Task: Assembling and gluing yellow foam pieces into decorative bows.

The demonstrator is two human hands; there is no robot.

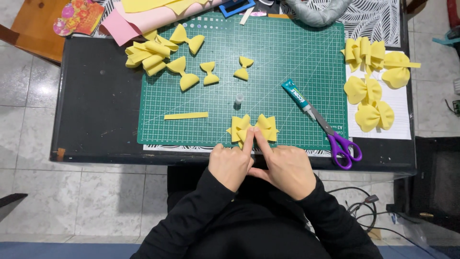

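Both forefingers press the middle of a pleated yellow foam bow (253, 128) at the gridded green mat's (287, 57) six o'clock edge; left hand (230, 165) and right hand (286, 169) otherwise curled, gripping nothing. Glue tube (298, 98) and purple scissors (341, 142) lie at three o'clock.

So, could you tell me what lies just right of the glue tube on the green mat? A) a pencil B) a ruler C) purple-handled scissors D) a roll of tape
C: the purple-handled scissors lie with their blades reaching up toward the tip of the glue tube, at the right edge of the green mat.
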